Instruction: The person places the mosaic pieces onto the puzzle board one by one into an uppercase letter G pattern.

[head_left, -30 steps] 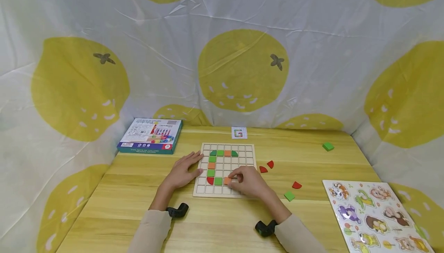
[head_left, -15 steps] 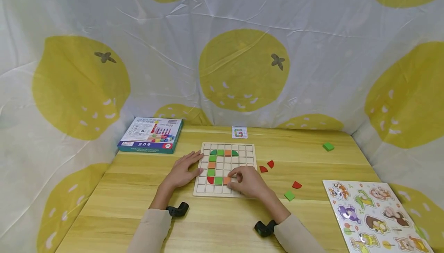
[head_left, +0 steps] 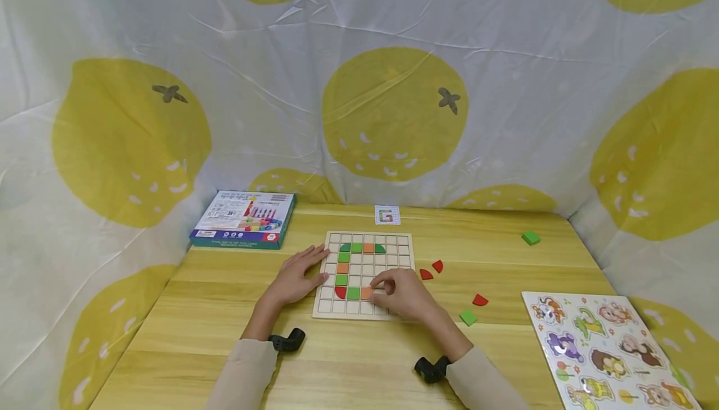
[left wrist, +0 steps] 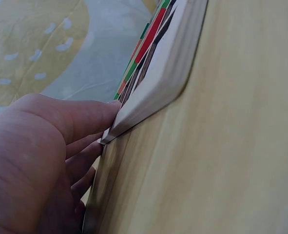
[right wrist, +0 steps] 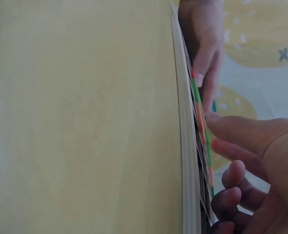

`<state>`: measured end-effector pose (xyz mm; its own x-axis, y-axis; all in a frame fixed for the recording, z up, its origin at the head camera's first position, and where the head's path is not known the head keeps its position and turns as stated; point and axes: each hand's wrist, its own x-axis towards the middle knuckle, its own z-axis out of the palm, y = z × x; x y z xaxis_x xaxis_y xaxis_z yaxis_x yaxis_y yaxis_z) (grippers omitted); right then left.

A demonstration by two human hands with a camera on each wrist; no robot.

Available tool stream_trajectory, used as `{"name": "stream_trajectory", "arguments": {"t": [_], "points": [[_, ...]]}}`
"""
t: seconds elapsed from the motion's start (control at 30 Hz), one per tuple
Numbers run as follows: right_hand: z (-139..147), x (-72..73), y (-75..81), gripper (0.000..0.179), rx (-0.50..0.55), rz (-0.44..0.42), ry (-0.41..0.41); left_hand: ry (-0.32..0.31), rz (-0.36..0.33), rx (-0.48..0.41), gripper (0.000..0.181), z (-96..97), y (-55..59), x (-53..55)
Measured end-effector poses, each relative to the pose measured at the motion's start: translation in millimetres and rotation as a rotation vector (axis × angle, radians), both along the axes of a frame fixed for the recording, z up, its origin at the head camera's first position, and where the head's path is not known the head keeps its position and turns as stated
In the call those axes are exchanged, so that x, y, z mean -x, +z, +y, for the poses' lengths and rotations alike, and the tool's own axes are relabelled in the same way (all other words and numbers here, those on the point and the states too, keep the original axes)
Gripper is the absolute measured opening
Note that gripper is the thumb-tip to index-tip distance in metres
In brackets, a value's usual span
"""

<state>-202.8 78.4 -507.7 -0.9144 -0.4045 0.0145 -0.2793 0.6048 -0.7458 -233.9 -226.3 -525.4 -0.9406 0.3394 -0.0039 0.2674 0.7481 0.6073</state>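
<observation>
A pale wooden grid board (head_left: 365, 308) lies on the table, bearing green, orange and red tiles in a C-like outline. My left hand (head_left: 296, 278) rests at its left edge with fingers spread; in the left wrist view the thumb (left wrist: 92, 117) touches the board's rim. With thumb and index finger, my right hand (head_left: 405, 296) pinches an orange square tile (head_left: 366, 293) in the lower row, right of a green square tile (head_left: 352, 293). The right wrist view has the right thumb (right wrist: 231, 129) at the line of tiles, the other fingers curled.
Red quarter-round tiles (head_left: 426, 274) and a green square tile (head_left: 468, 317) lie right of the board. More green tiles (head_left: 530, 238) sit farther back. A small pattern card (head_left: 387, 215), a boxed set (head_left: 241, 219) and an animal puzzle board (head_left: 609, 347) stand around.
The orange square tile has shifted slightly left and now lies flush beside the green one, the right fingers staying at it. The left hand has not moved.
</observation>
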Motion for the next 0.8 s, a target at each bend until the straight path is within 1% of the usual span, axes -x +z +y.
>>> {"name": "stream_trajectory", "arguments": {"t": [0.1,0.23,0.43,0.67,0.8], "points": [[7,1.9,3.3,0.019,0.019,-0.024,-0.005,0.003,-0.001,0.002,0.062,-0.1,-0.3,-0.3],[20,5.2,8.5,0.021,0.04,-0.013,-0.012,0.003,0.002,0.001,0.062,0.1,-0.2,-0.7],[48,11.9,14.1,0.023,0.054,-0.006,-0.067,-0.004,0.011,-0.003,0.062,0.5,0.2,-0.1],[86,19.3,10.1,0.025,0.053,0.004,-0.144,-0.004,0.006,-0.006,0.062,0.8,1.0,0.9],[106,24.8,6.8,0.029,0.043,0.01,-0.168,-0.005,0.0,-0.005,0.063,1.0,1.2,1.1]]}}
